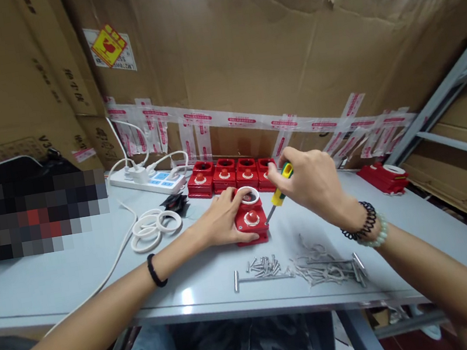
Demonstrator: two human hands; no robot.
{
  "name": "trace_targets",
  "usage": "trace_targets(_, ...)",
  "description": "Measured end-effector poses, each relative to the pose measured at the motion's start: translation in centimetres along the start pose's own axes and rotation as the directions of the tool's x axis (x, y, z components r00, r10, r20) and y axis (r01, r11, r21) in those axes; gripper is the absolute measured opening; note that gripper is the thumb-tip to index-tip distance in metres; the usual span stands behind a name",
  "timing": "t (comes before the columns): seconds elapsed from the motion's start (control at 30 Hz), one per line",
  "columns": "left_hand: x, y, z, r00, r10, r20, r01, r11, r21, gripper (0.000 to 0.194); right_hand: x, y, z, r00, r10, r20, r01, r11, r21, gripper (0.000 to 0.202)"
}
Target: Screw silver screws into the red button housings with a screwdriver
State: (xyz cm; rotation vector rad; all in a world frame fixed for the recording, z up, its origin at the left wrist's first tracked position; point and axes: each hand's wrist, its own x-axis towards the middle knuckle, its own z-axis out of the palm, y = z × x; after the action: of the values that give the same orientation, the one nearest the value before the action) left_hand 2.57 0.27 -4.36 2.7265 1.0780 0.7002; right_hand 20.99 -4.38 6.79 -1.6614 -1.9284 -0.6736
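While my left hand (pixel 226 217) spans and clasps the red housing (pixel 257 228) and my right hand (pixel 311 177) tightly encloses the screwdriver (pixel 279 196), I judge the housing light, rigid, best held by its sides.

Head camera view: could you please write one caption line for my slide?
Left hand grips a red box while the right hand holds a yellow-green screwdriver at its right edge.

Pixelated patch (pixel 47 215), left: contents unreadable / red box (pixel 252 235): left side hidden under left hand (pixel 223 219) / screwdriver (pixel 278 197): handle partly covered by right hand (pixel 314 180), tip too small to tell if seated / tape print (pixel 241 121): illegible / both forearms (pixel 104 308): cut by frame.
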Motion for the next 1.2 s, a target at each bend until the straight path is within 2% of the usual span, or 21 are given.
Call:
trace_targets(0.07,0.0,-0.1,0.1,1.0,0.002,-0.005,-0.002,1.0,0.002,0.091,-0.4,-1.1,-1.3,0.999,-0.042,0.036,0.045,0.992,-0.118,0.044)
trace_targets(0.13,0.1,-0.1,0.2,1.0,0.01,-0.006,-0.01,1.0,0.009,0.092,-0.3,-2.1,-2.3,0.989,-0.102,0.103,0.114,0.986,-0.121,0.048)
trace_targets(0.23,0.1,-0.2,0.3,1.0,0.012,-0.005,-0.012,1.0,0.004,0.093,0.5,-3.1,-2.8,0.961,-0.178,0.211,0.199,0.977,-0.081,0.041)
trace_targets(0.37,0.0,-0.3,0.3,1.0,0.015,-0.008,-0.015,0.999,-0.033,0.093,1.6,-3.4,-2.6,0.91,-0.306,0.281,0.322,0.947,-0.012,0.028)
trace_targets(0.47,-0.1,-0.3,0.2,1.0,0.026,-0.005,-0.026,0.998,-0.049,0.094,1.9,-2.7,-3.5,0.812,-0.462,0.358,0.453,0.884,0.114,0.021)
trace_targets(0.53,-0.1,-0.2,0.0,1.0,0.025,-0.001,-0.025,0.998,-0.053,0.094,2.0,-1.8,-4.4,0.705,-0.557,0.44,0.504,0.829,0.241,0.016)
trace_targets(0.57,-0.1,-0.2,0.0,1.0,0.023,0.001,-0.023,0.998,-0.055,0.093,2.0,-1.4,-4.8,0.665,-0.58,0.47,0.506,0.813,0.287,0.014)
trace_targets(0.6,-0.1,-0.1,-0.1,1.0,0.02,0.005,-0.019,0.998,-0.054,0.092,2.1,-0.9,-5.1,0.639,-0.586,0.498,0.5,0.808,0.31,0.012)
trace_targets(0.63,-0.1,0.0,-0.2,1.0,0.015,0.007,-0.014,0.998,-0.053,0.091,2.1,-0.5,-5.2,0.633,-0.575,0.519,0.49,0.816,0.306,0.013)
trace_targets(0.7,-0.1,0.1,-0.2,1.0,0.002,0.011,-0.002,0.999,-0.043,0.092,2.2,0.1,-4.9,0.685,-0.508,0.522,0.462,0.857,0.229,0.017)
trace_targets(0.77,-0.1,0.1,-0.2,1.0,-0.009,0.016,0.009,1.0,-0.029,0.093,2.2,0.4,-4.2,0.757,-0.447,0.475,0.423,0.891,0.164,0.021)
trace_targets(0.8,-0.1,0.1,-0.2,1.0,-0.011,0.018,0.012,1.0,-0.025,0.094,2.2,0.4,-4.0,0.776,-0.444,0.448,0.411,0.895,0.175,0.02)
trace_targets(0.83,-0.1,0.0,-0.2,1.0,-0.01,0.02,0.011,1.0,-0.024,0.094,2.3,0.3,-3.9,0.775,-0.465,0.429,0.41,0.885,0.218,0.016)
trace_targets(0.93,-0.1,-0.1,-0.2,1.0,0.006,0.019,-0.005,1.0,-0.03,0.093,2.4,-0.2,-4.1,0.702,-0.567,0.431,0.427,0.819,0.383,0.007)
trace_targets(1.0,-0.1,-0.1,-0.1,1.0,0.014,0.017,-0.013,0.999,-0.033,0.093,2.4,-0.6,-4.4,0.683,-0.567,0.459,0.419,0.82,0.389,0.007)
trace_targets(1.03,-0.1,-0.1,-0.1,1.0,0.012,0.017,-0.012,0.999,-0.033,0.093,2.4,-0.7,-4.4,0.697,-0.543,0.469,0.414,0.838,0.354,0.007)
trace_targets(1.13,-0.1,-0.1,-0.2,1.0,0.0,0.024,0.0,0.999,-0.035,0.092,2.3,-0.8,-3.9,0.801,-0.404,0.442,0.375,0.914,0.155,0.025)
trace_targets(1.2,-0.1,-0.1,-0.3,1.0,0.0,0.028,0.001,0.999,-0.042,0.091,2.5,-0.6,-3.4,0.843,-0.351,0.407,0.354,0.933,0.071,0.029)
